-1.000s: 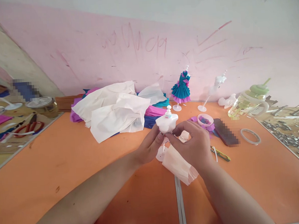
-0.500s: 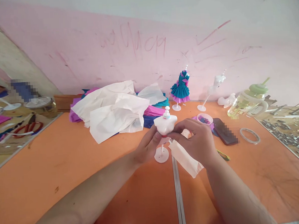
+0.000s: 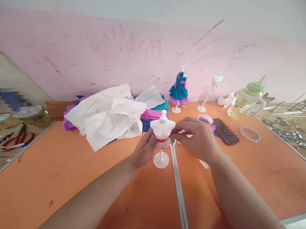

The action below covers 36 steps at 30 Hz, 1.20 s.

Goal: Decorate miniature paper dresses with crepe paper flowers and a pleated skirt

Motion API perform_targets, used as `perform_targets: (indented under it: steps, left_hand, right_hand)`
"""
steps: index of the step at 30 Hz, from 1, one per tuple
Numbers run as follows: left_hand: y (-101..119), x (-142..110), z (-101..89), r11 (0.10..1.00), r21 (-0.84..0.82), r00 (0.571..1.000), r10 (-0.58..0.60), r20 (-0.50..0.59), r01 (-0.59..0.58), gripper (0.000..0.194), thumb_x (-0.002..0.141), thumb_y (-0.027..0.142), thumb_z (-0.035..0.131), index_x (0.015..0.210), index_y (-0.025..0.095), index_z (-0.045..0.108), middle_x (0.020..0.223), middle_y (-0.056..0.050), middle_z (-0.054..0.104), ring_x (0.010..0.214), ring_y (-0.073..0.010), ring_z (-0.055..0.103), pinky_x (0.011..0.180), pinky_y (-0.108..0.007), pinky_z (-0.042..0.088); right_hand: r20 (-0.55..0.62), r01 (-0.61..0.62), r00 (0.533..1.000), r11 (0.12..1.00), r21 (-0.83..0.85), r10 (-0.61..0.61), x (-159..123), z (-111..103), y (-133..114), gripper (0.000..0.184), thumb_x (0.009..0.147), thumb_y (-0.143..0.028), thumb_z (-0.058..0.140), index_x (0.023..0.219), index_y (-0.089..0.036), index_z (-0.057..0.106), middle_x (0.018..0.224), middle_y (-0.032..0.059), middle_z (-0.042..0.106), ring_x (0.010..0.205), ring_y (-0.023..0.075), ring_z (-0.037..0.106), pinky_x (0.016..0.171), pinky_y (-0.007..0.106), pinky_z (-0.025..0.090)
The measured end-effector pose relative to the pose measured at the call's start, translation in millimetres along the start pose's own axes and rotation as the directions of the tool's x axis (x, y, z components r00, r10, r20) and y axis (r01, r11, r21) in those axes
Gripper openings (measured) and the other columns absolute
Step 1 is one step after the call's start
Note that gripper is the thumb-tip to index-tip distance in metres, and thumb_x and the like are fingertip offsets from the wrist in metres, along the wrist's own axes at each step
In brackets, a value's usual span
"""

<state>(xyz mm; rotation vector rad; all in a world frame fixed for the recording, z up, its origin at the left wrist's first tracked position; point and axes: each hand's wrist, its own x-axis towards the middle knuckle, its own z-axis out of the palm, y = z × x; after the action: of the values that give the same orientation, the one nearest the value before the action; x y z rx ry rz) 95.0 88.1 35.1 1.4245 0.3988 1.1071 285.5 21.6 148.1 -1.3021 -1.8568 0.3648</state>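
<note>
A small white mannequin torso [image 3: 163,129] stands upright on a thin stem with a round base. A red band [image 3: 163,140] circles its waist, with pale pink material just below. My left hand [image 3: 144,147] is closed around the waist from the left, thumb in front. At the other side, my right hand [image 3: 198,137] is pinched close to the torso, thumb against fingers. A cream paper strip [image 3: 204,164] shows only its end below this hand; the rest is hidden behind it, and it seems to be held there.
Crumpled white paper [image 3: 111,117] covers coloured sheets at back left. Behind stand a mannequin in a teal and purple dress [image 3: 178,88] and a bare one [image 3: 214,84]. To the right are a small tub [image 3: 205,119], phone [image 3: 225,131], tape roll [image 3: 250,134] and bottle [image 3: 248,100].
The view has shifted slightly. The cream strip, earlier hanging in plain sight beside the mannequin, is now mostly behind my right hand. My left hand keeps its hold.
</note>
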Motion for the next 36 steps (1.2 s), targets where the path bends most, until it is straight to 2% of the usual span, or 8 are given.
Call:
perform_targets:
  steps: [13,19,22,25,28,32,34,36]
  left_hand:
    - [9.5,11.4,8.7,0.942,-0.289,0.985,-0.154,0.073,0.169,0.044,0.086,0.058,0.061,0.093,0.016,0.068,0.08,-0.005,0.062,0.078,-0.0187,0.059,0.076,-0.033,0.047]
    - [8.5,9.7,12.8,0.929,-0.308,0.978,-0.183,0.096,0.205,0.035,0.085,0.05,0.065,0.093,0.016,0.068,0.085,-0.005,0.066,0.078,-0.0199,0.061,0.074,-0.034,0.05]
    - [9.6,9.6,13.0,0.919,-0.31,0.963,-0.192,0.191,0.245,0.036,0.085,0.052,0.064,0.088,0.016,0.068,0.085,-0.007,0.065,0.076,-0.0207,0.063,0.071,-0.035,0.051]
    - [15.2,8.2,15.9,0.884,-0.319,0.909,-0.226,0.349,0.342,0.037,0.082,0.052,0.067,0.097,0.018,0.066,0.075,-0.004,0.064,0.065,-0.0201,0.064,0.072,-0.039,0.053]
    - [21.4,4.6,22.5,0.816,-0.294,0.8,-0.3,0.52,0.497,0.038,0.082,0.047,0.068,0.11,0.022,0.064,0.069,-0.001,0.066,0.061,-0.0181,0.064,0.088,-0.05,0.05]
    - [25.4,0.7,29.4,0.744,-0.284,0.708,-0.339,0.619,0.605,0.028,0.077,0.048,0.073,0.086,0.022,0.069,0.069,-0.001,0.066,0.057,-0.0163,0.062,0.09,-0.053,0.051]
    - [27.2,1.5,29.9,0.736,-0.308,0.721,-0.338,0.605,0.603,0.028,0.075,0.049,0.075,0.083,0.023,0.069,0.069,0.0,0.064,0.055,-0.0147,0.061,0.088,-0.051,0.053]
    - [29.9,4.3,28.8,0.756,-0.352,0.785,-0.328,0.525,0.552,0.031,0.078,0.051,0.072,0.088,0.022,0.069,0.073,0.0,0.064,0.057,-0.0136,0.059,0.086,-0.049,0.054]
  right_hand:
    - [0.195,-0.129,0.976,0.976,0.175,0.094,4.6,-3.3,9.5,0.013,0.084,-0.018,0.063,0.085,-0.025,0.074,0.082,-0.0038,0.073,0.075,0.0133,0.065,0.066,0.025,0.049]
    - [0.166,-0.066,0.986,0.966,0.249,0.025,1.5,3.0,9.9,0.005,0.081,-0.021,0.068,0.082,-0.022,0.072,0.079,-0.0032,0.071,0.07,0.0114,0.063,0.066,0.024,0.049]
    - [0.13,-0.031,0.992,0.964,0.262,-0.003,1.4,5.5,10.8,0.015,0.078,-0.022,0.072,0.093,-0.024,0.073,0.088,-0.0016,0.071,0.078,0.0128,0.065,0.07,0.025,0.052]
    - [0.145,0.045,0.985,0.945,0.325,-0.097,4.1,8.3,16.8,0.03,0.074,-0.029,0.078,0.102,-0.024,0.071,0.096,0.0013,0.07,0.088,0.016,0.064,0.075,0.028,0.054]
    - [0.166,0.163,0.953,0.893,0.42,-0.252,6.5,13.0,24.5,0.021,0.075,-0.041,0.077,0.081,-0.022,0.072,0.08,0.0016,0.068,0.081,0.0165,0.061,0.074,0.029,0.054]
    - [0.225,0.118,0.934,0.834,0.538,-0.278,6.3,17.1,24.8,0.038,0.079,-0.058,0.068,0.075,-0.02,0.072,0.07,0.0007,0.067,0.071,0.0155,0.061,0.07,0.029,0.054]
    - [0.256,0.074,0.932,0.826,0.559,-0.257,6.4,15.8,21.5,0.041,0.084,-0.058,0.061,0.077,-0.02,0.074,0.072,0.0006,0.068,0.071,0.0152,0.063,0.071,0.029,0.055]
    - [0.237,0.047,0.95,0.84,0.541,-0.206,7.6,12.5,19.6,0.035,0.088,-0.051,0.059,0.086,-0.02,0.075,0.08,0.0013,0.071,0.075,0.0154,0.065,0.073,0.028,0.055]
